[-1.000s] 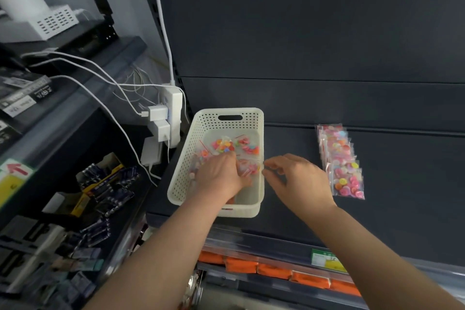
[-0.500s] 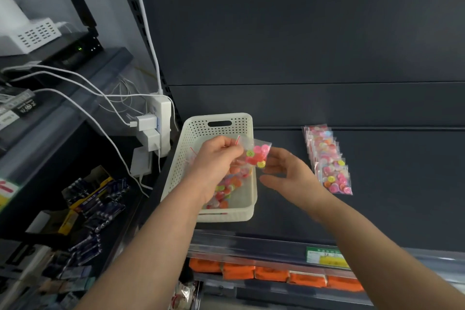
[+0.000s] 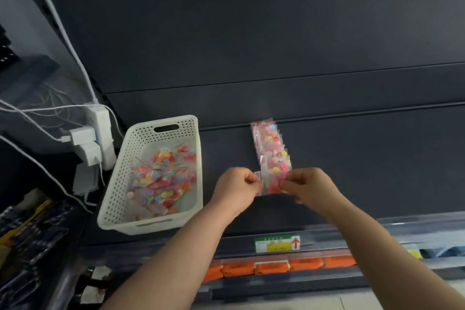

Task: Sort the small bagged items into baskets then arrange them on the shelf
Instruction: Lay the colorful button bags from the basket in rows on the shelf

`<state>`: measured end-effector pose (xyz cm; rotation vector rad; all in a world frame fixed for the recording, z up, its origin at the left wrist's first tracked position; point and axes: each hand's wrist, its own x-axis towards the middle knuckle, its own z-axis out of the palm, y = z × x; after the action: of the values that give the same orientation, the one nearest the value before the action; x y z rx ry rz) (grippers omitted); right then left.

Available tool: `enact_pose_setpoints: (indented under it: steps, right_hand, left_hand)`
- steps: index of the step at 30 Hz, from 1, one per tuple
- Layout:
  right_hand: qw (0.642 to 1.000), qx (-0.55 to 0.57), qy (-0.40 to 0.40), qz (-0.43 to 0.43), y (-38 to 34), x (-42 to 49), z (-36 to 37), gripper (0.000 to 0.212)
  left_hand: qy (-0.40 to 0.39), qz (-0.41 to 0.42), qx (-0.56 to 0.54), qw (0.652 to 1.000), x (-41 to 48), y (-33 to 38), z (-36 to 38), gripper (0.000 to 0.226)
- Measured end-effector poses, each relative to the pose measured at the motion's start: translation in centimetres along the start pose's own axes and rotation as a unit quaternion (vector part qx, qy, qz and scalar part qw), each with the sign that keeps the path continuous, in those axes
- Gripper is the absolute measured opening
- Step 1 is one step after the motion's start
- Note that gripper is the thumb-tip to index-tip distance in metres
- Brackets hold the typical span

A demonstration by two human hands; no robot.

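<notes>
Half a second ago the left hand held the small clear bag of bright round pieces over the right edge of the basket, and the right hand was just reaching it. Now both hands have moved away from the basket, and the bag is at the near end of the row of bags.

The left hand (image 3: 236, 187) is curled up. Its fingers and thumb pinch the left edge of the small clear bag of bright round pieces (image 3: 270, 182). The right hand (image 3: 308, 187) comes in from 3 o'clock, and its fingers pinch the right edge of the same bag. The bag is stretched flat between the two hands. Both arms reach up from the bottom of the view, and the backs of the hands face the camera. I cannot tell if the bag touches the dark grey shelf (image 3: 352, 171) or is held just above it.

The row of clear bags with pink and yellow pieces (image 3: 269, 143) lies on the shelf and runs from the hands toward 12 o'clock. The bags overlap each other. The held bag covers the near end of the row.

The white plastic basket with small holes (image 3: 118, 184) sits on the shelf at 9 o'clock from the hands. A loose pile of more clear bags (image 3: 163, 181) lies inside it.
</notes>
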<state>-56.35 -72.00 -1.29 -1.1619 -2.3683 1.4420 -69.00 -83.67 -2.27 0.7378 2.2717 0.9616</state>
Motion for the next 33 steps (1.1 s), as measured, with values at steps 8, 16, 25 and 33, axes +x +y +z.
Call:
enact_pose_setpoints:
  steps: [8, 16, 25, 33]
  right_hand:
    - [0.993, -0.060, 0.105, 0.002, 3.0, 0.4, -0.5, 0.028]
    - [0.988, -0.107, 0.115, -0.007, 3.6, 2.6, 0.8, 0.027]
    - [0.977, -0.153, 0.129, -0.070, 3.1, 2.6, 0.4, 0.015]
    - [0.926, -0.308, 0.111, -0.190, -2.4, 2.5, 3.0, 0.023]
  left_hand:
    - [0.051, 0.003, 0.070, 0.996, 1.2, -0.1, 4.0, 0.018]
    - [0.095, -0.014, 0.130, 0.987, 2.5, 0.3, 4.6, 0.040]
    - [0.103, -0.009, 0.104, 0.989, 2.2, 1.1, 3.5, 0.044]
    - [0.170, 0.053, 0.140, 0.974, -0.5, 1.7, -3.6, 0.007]
